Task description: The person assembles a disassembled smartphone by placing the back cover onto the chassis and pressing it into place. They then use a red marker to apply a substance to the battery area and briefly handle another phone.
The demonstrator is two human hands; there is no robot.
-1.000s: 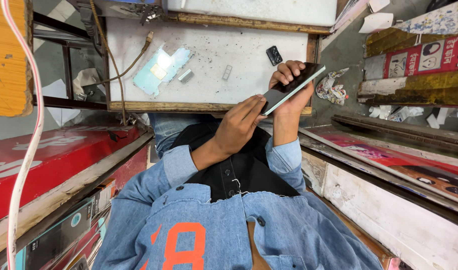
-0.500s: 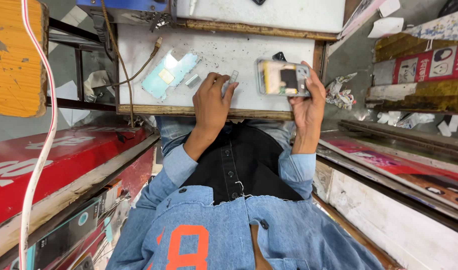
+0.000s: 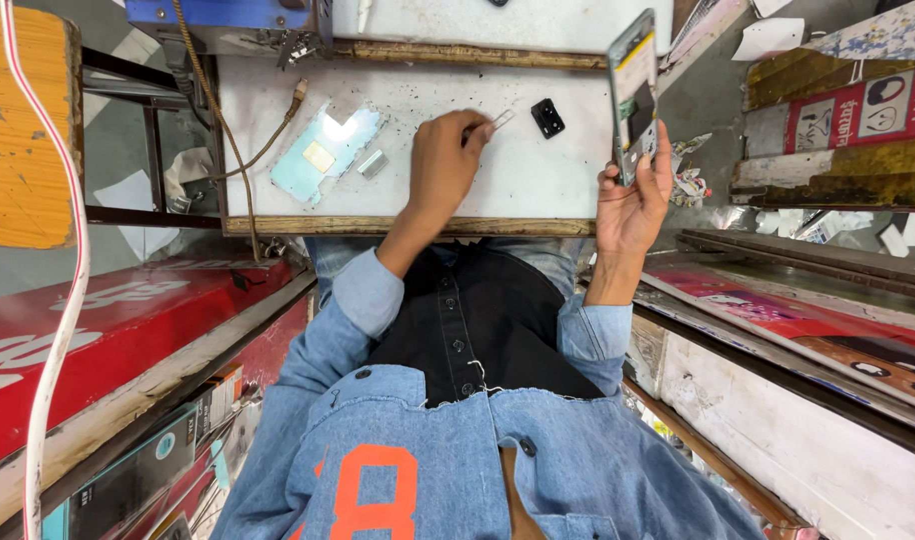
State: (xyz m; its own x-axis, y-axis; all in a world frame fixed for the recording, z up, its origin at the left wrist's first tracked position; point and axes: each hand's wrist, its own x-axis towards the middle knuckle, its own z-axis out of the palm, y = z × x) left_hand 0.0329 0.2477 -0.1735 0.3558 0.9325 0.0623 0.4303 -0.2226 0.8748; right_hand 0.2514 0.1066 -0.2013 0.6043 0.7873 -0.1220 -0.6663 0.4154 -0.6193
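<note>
Right hand (image 3: 630, 200) grips an opened smartphone (image 3: 635, 95) by its long edges, upright at 1 o'clock over the white worktop (image 3: 538, 185); left hand (image 3: 446, 160) pinches a small tool (image 3: 500, 120) — phone looks light, stiff, slick, fragile.

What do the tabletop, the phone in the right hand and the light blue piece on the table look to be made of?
Tabletop: white laminate or painted board, scuffed and speckled, with a bare wood front edge.
Phone in the right hand: probably glass in a frame; the surface shines.
Light blue piece: likely thin glossy plastic; it reflects light strongly.
</note>
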